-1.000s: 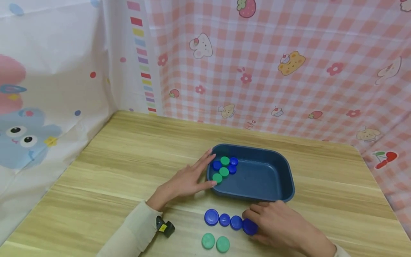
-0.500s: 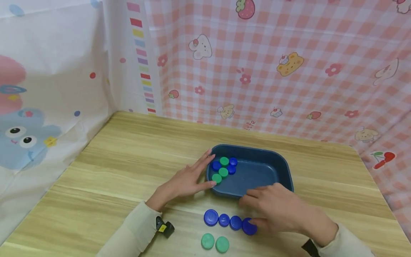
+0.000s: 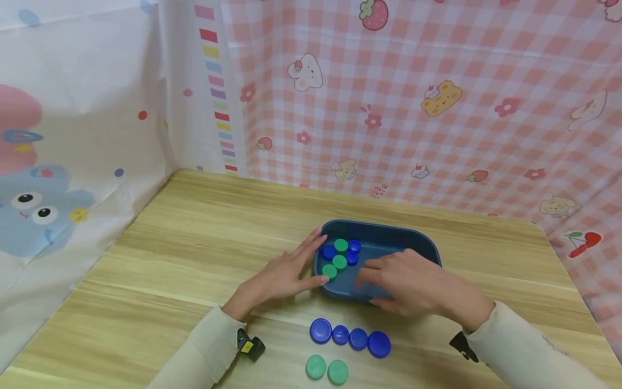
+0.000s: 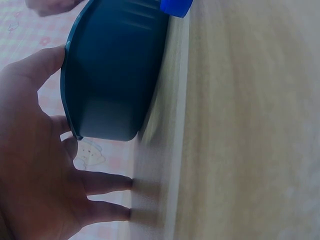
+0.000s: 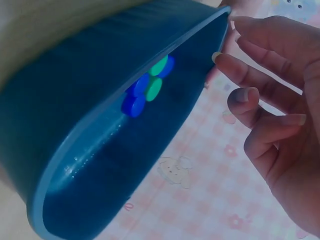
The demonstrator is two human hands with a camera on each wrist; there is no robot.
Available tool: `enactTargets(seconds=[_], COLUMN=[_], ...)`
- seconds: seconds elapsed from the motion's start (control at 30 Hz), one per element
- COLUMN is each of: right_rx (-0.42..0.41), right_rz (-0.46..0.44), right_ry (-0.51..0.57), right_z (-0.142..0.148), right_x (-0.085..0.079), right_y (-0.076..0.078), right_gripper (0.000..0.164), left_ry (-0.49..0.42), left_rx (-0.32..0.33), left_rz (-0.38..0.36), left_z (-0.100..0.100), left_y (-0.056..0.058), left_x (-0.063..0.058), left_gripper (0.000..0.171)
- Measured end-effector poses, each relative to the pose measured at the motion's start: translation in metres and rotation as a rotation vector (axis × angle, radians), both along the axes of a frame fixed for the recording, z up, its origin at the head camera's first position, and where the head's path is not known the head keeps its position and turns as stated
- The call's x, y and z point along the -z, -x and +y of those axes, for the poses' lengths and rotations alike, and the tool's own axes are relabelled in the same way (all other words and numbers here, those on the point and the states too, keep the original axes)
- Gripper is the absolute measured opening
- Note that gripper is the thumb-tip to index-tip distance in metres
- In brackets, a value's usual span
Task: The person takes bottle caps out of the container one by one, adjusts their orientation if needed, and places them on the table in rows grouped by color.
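A dark blue tray [image 3: 410, 233] stands on the table, with several blue caps [image 3: 351, 259] and 3 green caps [image 3: 339, 262] gathered at its left end. My left hand [image 3: 284, 275] rests against that end; in the left wrist view its thumb touches the rim and two straight fingers reach down to the table. Over the tray's near side hovers my right hand [image 3: 410, 281]. The right wrist view shows its fingers loosely curled, thumb apart, holding nothing. In front of the tray lie a row of blue caps [image 3: 320, 331] and a pair of green caps [image 3: 316, 367].
The wooden table [image 3: 194, 232] extends to both sides of the tray. A pink checked cloth [image 3: 379, 108] hangs behind it, and a white printed cloth [image 3: 97, 81] hangs at the left. A small black device [image 3: 251, 346] sits at my left cuff.
My right hand has left the rightmost blue cap in the near row and moved up and forward over the tray. The left hand and the caps have stayed in place.
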State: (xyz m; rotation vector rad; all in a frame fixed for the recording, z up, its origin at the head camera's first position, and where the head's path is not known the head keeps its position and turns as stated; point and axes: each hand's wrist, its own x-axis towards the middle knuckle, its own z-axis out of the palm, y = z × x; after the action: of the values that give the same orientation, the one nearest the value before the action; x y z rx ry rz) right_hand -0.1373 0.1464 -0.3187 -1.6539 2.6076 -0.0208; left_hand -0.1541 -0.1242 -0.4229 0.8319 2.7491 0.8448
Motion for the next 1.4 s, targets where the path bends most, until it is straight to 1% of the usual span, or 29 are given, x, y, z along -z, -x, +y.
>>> enactTargets(seconds=[0.17,0.4,0.67,0.9,1.13,1.4], right_rx=[0.029,0.047,0.037,0.059,0.063,0.102], right_rz=[-0.021,-0.073,-0.167,-0.111,-0.065,-0.105], right_ry=[-0.011,-0.068,-0.133,-0.222,-0.287,-0.314], right_z=[-0.005,-0.019,-0.034,-0.043,-0.054,-0.061], right_x=[0.005,0.011,0.015,0.017,0.024,0.033], right_y=[0.012,0.029,0.049,0.063,0.074,0.079], right_gripper=[0.028,0.033,0.035,0.034,0.034,0.035], left_ry=[-0.004,-0.012,-0.014,-0.017,-0.018,-0.016], left_rx=[0.006,-0.002,0.008,0.012,0.009,0.012], left_rz=[-0.006,-0.017,-0.012,0.000,0.000,0.013], left_z=[0.000,0.000,-0.002,-0.002,-0.002,-0.002], left_y=[0.000,0.000,0.001,0.001,0.000,0.001], left_x=[-0.002,-0.002,0.001,0.001,0.000,0.002], left_gripper=[0.080,0.080,0.081,0.081,0.081,0.082])
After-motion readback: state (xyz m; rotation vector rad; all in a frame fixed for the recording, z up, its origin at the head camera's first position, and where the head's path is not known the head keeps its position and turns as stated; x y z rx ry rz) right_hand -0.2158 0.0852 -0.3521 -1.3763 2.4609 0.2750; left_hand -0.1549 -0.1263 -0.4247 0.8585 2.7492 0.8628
